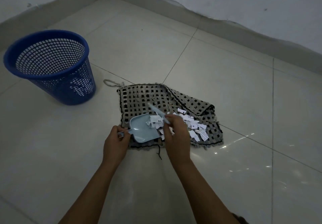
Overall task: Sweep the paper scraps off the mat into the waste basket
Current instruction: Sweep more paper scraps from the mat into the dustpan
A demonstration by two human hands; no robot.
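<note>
On the pale tiled floor (209, 66), near a corner of the room, a woven mat (139, 98) with a black-and-grey check lies flat, its far right corner folded over on itself. A cord loop (109, 83) sticks out from its far left corner, and a loose dark thread trails off its near edge. White paper scraps (195, 128) lie in a loose heap on the right half of the mat, some printed with lines or small dots.

A small light blue dustpan (141, 131) sits on the near left part of the mat with its open mouth turned toward the heap. A few scraps already lie in its mouth. The left hand (115, 141) is closed around the dustpan's short handle at the mat's left edge, holding the pan low against the mat.

The right hand (176, 133) is closed around a small light blue brush (157, 113), whose handle points up and away to the left. The brush head is hidden behind the fingers and the paper, so how it meets the scraps cannot be told. The hand sits right over the near side of the heap, just beside the dustpan's mouth.

A blue mesh waste basket (48, 65) stands upright on the floor to the left, well apart from the mat. A few pale shapes show through the mesh near its bottom, too unclear to tell what they are. Both forearms are bare.
</note>
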